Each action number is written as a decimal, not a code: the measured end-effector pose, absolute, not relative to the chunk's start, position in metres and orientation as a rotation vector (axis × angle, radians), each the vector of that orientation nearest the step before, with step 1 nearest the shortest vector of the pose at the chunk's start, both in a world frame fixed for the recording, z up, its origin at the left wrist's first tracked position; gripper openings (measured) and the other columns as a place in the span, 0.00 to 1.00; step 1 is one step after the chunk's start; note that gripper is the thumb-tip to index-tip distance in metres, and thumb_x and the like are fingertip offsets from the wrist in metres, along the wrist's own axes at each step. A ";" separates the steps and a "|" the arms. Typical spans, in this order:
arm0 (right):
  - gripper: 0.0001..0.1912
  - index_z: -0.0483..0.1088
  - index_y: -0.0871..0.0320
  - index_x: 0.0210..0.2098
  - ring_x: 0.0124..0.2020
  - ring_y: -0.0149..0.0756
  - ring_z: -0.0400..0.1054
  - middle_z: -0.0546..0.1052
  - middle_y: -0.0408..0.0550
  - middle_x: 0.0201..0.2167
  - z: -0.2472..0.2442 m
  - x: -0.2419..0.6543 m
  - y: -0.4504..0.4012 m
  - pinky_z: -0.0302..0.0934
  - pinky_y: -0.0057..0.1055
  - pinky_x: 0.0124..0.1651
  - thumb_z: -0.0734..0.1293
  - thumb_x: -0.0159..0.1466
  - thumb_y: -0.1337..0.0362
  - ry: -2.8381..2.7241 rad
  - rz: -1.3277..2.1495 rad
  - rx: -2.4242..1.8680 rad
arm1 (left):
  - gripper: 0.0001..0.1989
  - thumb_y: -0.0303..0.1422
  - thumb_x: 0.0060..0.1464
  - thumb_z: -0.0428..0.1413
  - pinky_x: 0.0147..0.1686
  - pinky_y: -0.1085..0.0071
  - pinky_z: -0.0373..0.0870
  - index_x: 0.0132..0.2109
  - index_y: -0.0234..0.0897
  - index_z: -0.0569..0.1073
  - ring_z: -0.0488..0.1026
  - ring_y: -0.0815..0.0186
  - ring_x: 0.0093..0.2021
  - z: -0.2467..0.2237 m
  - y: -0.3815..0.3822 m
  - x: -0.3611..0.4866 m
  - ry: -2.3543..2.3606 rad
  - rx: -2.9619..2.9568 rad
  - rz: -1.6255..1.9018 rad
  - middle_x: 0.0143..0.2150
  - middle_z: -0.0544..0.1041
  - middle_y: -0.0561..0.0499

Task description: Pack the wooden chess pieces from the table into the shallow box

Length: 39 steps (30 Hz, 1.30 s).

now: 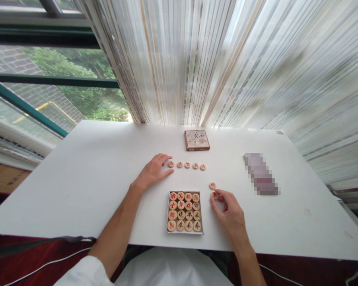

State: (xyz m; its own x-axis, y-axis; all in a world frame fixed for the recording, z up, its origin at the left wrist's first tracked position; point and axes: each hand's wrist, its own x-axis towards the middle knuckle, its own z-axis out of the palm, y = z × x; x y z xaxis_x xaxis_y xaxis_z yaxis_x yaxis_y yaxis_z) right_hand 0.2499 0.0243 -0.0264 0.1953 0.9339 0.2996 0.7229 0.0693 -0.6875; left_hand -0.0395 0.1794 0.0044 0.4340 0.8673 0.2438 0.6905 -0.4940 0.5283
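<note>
My left hand (155,171) is at the left end of a row of several round wooden Chinese chess pieces with red characters. Its thumb and forefinger are apart on either side of the leftmost piece (171,164); whether they touch it I cannot tell. To the right, my right hand (229,208) pinches another red-marked chess piece (214,196) at the table surface, partly hidden by the fingers. Just above it lies a loose red chess piece (212,185). Between my forearms sits an open box tray (167,216) filled with red and black pieces in a grid.
A printed box lid (197,140) lies behind the row on the white table (86,178). At the right is a blurred-out flat object (261,174). String curtains (179,59) hang along the table's far edge, with a window (56,79) at the left.
</note>
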 end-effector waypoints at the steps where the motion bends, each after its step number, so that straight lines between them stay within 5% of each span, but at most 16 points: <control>1: 0.12 0.72 0.54 0.49 0.35 0.38 0.70 0.77 0.50 0.41 -0.027 0.249 0.025 0.68 0.36 0.38 0.67 0.67 0.60 -1.572 0.344 -1.702 | 0.22 0.37 0.59 0.61 0.50 0.60 0.74 0.59 0.42 0.71 0.74 0.62 0.41 0.004 0.178 -0.040 1.333 2.334 0.718 0.53 0.74 0.47; 8: 0.14 0.72 0.54 0.51 0.33 0.37 0.70 0.77 0.48 0.39 -0.026 0.248 0.023 0.68 0.36 0.36 0.68 0.67 0.59 -1.533 0.358 -1.682 | 0.17 0.35 0.60 0.60 0.50 0.62 0.74 0.56 0.42 0.73 0.74 0.63 0.42 0.015 0.168 -0.031 1.241 2.298 0.922 0.51 0.75 0.48; 17: 0.14 0.70 0.53 0.52 0.40 0.39 0.72 0.76 0.51 0.45 0.006 0.228 0.041 0.70 0.37 0.38 0.69 0.67 0.67 -1.615 0.429 -1.378 | 0.11 0.37 0.62 0.58 0.32 0.73 0.68 0.49 0.38 0.76 0.74 0.69 0.34 0.027 0.145 -0.006 0.925 1.984 0.868 0.42 0.80 0.49; 39: 0.14 0.71 0.52 0.52 0.42 0.39 0.73 0.76 0.50 0.46 0.013 0.197 0.047 0.72 0.39 0.44 0.69 0.67 0.69 -1.649 0.531 -1.236 | 0.10 0.37 0.60 0.60 0.33 0.74 0.67 0.44 0.33 0.77 0.73 0.69 0.34 0.028 0.131 0.009 0.735 1.733 0.681 0.38 0.79 0.48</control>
State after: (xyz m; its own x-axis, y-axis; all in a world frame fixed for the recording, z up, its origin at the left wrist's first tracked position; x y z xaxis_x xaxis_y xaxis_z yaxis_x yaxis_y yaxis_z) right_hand 0.1973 0.0473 0.0135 -0.0129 0.9000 0.4358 0.4761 0.3888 -0.7888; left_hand 0.0093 0.1311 0.0281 0.6448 0.7596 0.0844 0.1413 -0.2269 0.9636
